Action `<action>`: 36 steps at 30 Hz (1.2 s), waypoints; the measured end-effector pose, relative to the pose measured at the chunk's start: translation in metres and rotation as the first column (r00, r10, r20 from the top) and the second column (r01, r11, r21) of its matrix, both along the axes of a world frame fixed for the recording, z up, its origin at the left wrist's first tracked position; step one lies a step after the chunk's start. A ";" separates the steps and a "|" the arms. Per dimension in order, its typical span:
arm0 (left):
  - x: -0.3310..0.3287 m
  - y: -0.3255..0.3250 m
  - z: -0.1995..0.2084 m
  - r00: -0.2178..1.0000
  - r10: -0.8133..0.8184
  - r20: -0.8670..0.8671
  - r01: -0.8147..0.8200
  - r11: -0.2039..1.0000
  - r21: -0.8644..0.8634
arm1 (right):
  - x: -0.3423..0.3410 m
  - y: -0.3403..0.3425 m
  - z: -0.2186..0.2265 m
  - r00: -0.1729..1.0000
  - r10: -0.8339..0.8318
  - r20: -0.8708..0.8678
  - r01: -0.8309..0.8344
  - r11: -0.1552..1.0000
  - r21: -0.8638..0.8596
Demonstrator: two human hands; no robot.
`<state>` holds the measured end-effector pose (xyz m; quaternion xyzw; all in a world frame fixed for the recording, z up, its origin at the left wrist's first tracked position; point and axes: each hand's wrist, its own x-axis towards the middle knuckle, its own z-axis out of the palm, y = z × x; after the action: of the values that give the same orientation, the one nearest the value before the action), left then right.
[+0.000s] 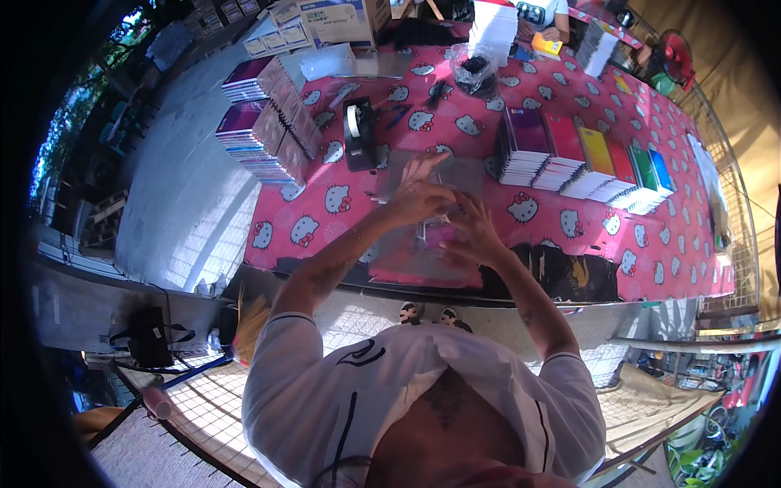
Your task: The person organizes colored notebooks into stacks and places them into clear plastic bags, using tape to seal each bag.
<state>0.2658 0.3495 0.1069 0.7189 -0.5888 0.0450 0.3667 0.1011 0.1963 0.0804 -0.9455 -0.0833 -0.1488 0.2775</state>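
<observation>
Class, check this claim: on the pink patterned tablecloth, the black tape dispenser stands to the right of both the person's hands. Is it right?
Not quite: the side is wrong. The head view shows the black tape dispenser standing on the pink patterned tablecloth, to the left of both the left hand and the right hand.

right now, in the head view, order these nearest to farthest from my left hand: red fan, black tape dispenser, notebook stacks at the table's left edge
From your left hand:
1. Black tape dispenser, beyond it, to the left
2. Notebook stacks, farther left
3. Red fan, at the far right
</observation>
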 end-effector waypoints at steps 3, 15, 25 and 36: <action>-0.002 0.000 -0.012 0.996 0.074 -0.043 -0.073 0.997 0.034 | 0.000 -0.003 -0.003 1.000 0.024 0.007 -0.024 1.000 0.012; -0.003 0.017 -0.039 0.589 0.283 -0.757 -0.387 0.921 0.044 | 0.043 -0.013 0.000 0.968 -0.074 -0.240 0.251 0.229 0.941; -0.014 0.032 -0.028 0.849 0.148 -0.508 -0.124 0.989 0.081 | 0.057 -0.036 0.030 0.969 0.246 0.034 -0.225 0.812 0.539; -0.051 0.036 0.012 0.981 0.185 -0.067 -0.178 0.979 0.095 | 0.024 -0.017 -0.012 0.977 0.071 0.203 -0.131 0.944 0.303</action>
<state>0.2145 0.3857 0.1191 0.7863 -0.5079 0.0251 0.3510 0.1252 0.1797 0.0680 -0.8652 -0.1331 -0.2349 0.4226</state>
